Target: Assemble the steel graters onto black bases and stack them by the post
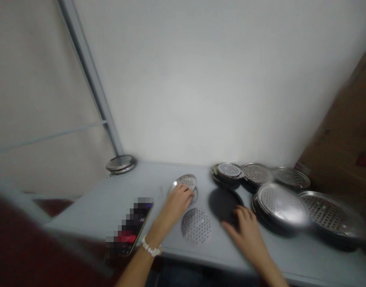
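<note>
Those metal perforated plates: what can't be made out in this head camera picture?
Head view: the left hand covers part of the small perforated plate.
Head view: the phone is pixelated over, hiding its screen.
Head view: the stacked plates are motion-blurred, so they can't be counted.

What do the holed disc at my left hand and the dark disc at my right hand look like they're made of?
The holed disc at the left hand looks like stainless steel: bright silvery sheen, punched holes. The dark disc by the right hand has a dull black face, perhaps coated metal, but the look leaves that open.
</note>
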`<action>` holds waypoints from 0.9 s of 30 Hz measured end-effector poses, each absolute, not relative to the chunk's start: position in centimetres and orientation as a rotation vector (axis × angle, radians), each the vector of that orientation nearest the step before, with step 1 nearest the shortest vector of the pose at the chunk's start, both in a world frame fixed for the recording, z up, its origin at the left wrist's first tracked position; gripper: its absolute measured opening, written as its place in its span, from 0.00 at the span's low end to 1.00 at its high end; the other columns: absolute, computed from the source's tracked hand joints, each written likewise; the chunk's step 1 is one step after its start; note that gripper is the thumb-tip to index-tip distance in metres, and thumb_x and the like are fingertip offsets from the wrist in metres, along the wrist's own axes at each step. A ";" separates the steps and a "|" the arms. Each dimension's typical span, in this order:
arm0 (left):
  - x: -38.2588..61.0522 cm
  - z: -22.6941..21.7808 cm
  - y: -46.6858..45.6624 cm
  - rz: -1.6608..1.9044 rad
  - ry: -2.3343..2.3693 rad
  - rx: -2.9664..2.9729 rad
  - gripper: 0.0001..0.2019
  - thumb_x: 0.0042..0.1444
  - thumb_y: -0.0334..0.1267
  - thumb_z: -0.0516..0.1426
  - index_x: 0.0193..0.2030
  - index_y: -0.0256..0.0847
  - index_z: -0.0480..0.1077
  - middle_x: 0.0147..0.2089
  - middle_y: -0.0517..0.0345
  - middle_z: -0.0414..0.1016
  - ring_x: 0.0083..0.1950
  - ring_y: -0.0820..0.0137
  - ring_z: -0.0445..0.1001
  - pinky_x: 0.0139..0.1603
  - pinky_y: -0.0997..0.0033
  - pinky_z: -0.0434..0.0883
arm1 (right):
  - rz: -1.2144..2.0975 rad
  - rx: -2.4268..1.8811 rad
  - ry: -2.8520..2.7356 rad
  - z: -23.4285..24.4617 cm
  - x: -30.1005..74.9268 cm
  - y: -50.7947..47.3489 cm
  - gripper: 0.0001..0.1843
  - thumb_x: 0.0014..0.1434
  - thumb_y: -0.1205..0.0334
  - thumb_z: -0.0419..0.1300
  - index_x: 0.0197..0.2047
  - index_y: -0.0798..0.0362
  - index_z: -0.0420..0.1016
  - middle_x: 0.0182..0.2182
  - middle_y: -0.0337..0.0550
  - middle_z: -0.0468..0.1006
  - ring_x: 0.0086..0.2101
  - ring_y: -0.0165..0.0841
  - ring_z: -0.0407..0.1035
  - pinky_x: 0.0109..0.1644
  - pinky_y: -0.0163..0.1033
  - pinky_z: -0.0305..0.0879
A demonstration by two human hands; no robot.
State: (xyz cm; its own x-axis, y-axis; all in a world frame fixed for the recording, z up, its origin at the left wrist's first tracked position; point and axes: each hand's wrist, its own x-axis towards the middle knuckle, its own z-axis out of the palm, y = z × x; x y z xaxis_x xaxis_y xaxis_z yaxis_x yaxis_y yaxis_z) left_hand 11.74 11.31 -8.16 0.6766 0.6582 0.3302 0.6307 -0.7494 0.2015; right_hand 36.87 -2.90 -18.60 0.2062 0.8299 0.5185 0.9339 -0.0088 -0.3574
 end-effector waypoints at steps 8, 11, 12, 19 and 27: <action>13.2 -9.4 9.8 0.398 0.920 2.842 0.16 0.62 0.19 0.51 0.41 0.40 0.77 0.46 0.52 0.77 0.53 0.60 0.70 0.54 0.61 0.70 | -0.195 -1.840 -1.635 -18.5 36.9 -3.0 0.23 0.62 0.41 0.62 0.48 0.51 0.69 0.54 0.55 0.73 0.57 0.54 0.64 0.60 0.60 0.66; 13.5 -8.9 9.4 0.587 0.955 2.797 0.17 0.62 0.18 0.50 0.44 0.41 0.76 0.47 0.53 0.76 0.53 0.61 0.70 0.56 0.59 0.70 | -0.188 -1.834 -1.626 -18.2 36.7 -3.0 0.22 0.62 0.41 0.62 0.48 0.50 0.69 0.53 0.55 0.74 0.57 0.54 0.64 0.60 0.61 0.65; 13.7 -8.7 9.3 0.657 0.957 2.775 0.17 0.62 0.19 0.50 0.45 0.41 0.76 0.47 0.53 0.76 0.53 0.61 0.70 0.57 0.59 0.70 | -0.186 -1.828 -1.628 -18.1 36.7 -3.0 0.21 0.62 0.42 0.62 0.48 0.50 0.69 0.53 0.55 0.74 0.57 0.54 0.65 0.60 0.61 0.66; 14.8 -9.4 8.0 0.629 0.596 2.783 0.14 0.64 0.22 0.52 0.41 0.40 0.78 0.42 0.54 0.79 0.50 0.62 0.71 0.55 0.61 0.70 | -0.103 -1.712 -1.690 -17.4 36.5 -3.3 0.28 0.63 0.45 0.62 0.60 0.50 0.65 0.57 0.54 0.72 0.58 0.51 0.65 0.61 0.59 0.66; 15.1 -9.9 8.3 0.535 0.633 2.649 0.14 0.62 0.22 0.53 0.39 0.41 0.78 0.42 0.55 0.80 0.51 0.63 0.72 0.55 0.65 0.69 | -0.180 -1.739 -1.771 -17.7 36.6 -3.4 0.27 0.64 0.46 0.61 0.64 0.42 0.67 0.63 0.52 0.65 0.64 0.54 0.57 0.63 0.64 0.64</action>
State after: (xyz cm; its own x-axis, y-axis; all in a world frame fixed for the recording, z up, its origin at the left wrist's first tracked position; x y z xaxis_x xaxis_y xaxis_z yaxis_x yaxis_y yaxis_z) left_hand 15.11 8.29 -9.87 0.8276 0.4898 0.2742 0.3520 -0.8333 0.4262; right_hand 36.55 -3.40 -17.68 0.0822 0.8483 0.5230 0.9361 0.1143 -0.3325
